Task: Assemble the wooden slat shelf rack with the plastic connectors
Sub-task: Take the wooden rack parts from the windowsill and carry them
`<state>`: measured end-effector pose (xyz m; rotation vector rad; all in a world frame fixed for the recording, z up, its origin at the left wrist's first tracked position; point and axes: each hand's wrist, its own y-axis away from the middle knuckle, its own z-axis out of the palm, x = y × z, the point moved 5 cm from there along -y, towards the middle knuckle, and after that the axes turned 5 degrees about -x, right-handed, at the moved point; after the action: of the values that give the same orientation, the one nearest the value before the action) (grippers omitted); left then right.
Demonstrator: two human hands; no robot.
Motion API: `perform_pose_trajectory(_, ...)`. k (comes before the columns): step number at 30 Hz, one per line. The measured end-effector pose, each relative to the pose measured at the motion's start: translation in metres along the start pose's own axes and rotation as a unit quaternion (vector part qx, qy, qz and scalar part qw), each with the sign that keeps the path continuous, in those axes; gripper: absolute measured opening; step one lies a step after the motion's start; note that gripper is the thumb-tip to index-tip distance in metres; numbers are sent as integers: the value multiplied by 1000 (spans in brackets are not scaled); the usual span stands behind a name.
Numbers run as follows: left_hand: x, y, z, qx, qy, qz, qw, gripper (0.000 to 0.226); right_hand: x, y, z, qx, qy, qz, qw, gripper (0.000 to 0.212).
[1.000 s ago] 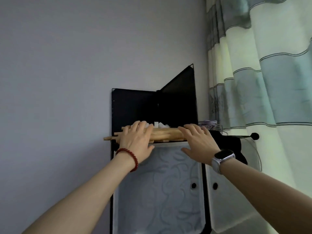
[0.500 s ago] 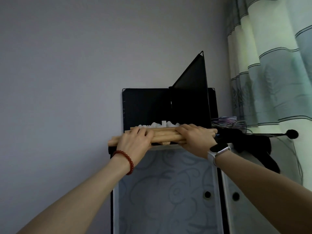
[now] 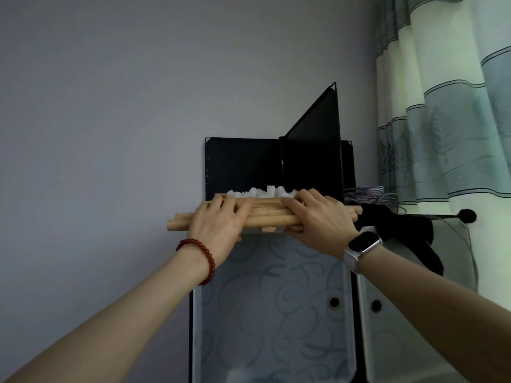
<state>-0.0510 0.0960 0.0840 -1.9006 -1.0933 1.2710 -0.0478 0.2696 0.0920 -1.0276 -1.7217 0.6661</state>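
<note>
I take the cabinet [image 3: 272,313] with the pale patterned doors as my landmark. On its top edge lies the bundle of wooden slats and dowels [image 3: 265,215], with its left end sticking out past the cabinet's left side and its right end reaching toward the dark cloth [image 3: 398,225] that hangs over the cabinet's right part. My left hand [image 3: 218,225] is curled over the left half of the bundle, fingers across the top and thumb tucked under, so it is grasping the wood. My right hand [image 3: 320,219] is wrapped over the right half in the same way, a watch on its wrist. Just behind the bundle, on the cabinet top in front of the black panels [image 3: 243,164], sits a heap of white plastic connectors [image 3: 262,192]; none is fitted to any slat that I can see. I judge this to be the very start: fetching the parts, with no joining done. The next move, as I read it, calls for lifting both ends level so that no loose slat slides out of the stack, clearing the cabinet edge, and carrying the wood to a working place. The connectors would need a separate trip, or scooping along with it, since both hands are full.
</note>
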Motion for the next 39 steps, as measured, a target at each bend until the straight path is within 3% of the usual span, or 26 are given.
perform_pose_trajectory(5, 0, 5, 0, 7, 0, 5, 1000, 49, -5, 5, 3, 10, 2, -10, 1000, 45)
perform_pose_trajectory(11, -4, 23, -12, 52, 30, 7, 998, 54, -19, 14, -14, 61, 12, -27, 998, 46)
perform_pose_trajectory(20, -20, 50, -61, 120, 78, 7, 990, 44, -48, 13, -84, 92, 65, -50, 992, 39)
perform_pose_trajectory(32, -66, 128, -151, 217, 183, 34, 958, 54, -152, 24, -214, 52, 168, -16, 984, 29)
perform_pose_trajectory(39, -43, 174, -208, 241, 256, 71, 933, 53, -200, 69, -297, 0, 235, 31, 971, 24)
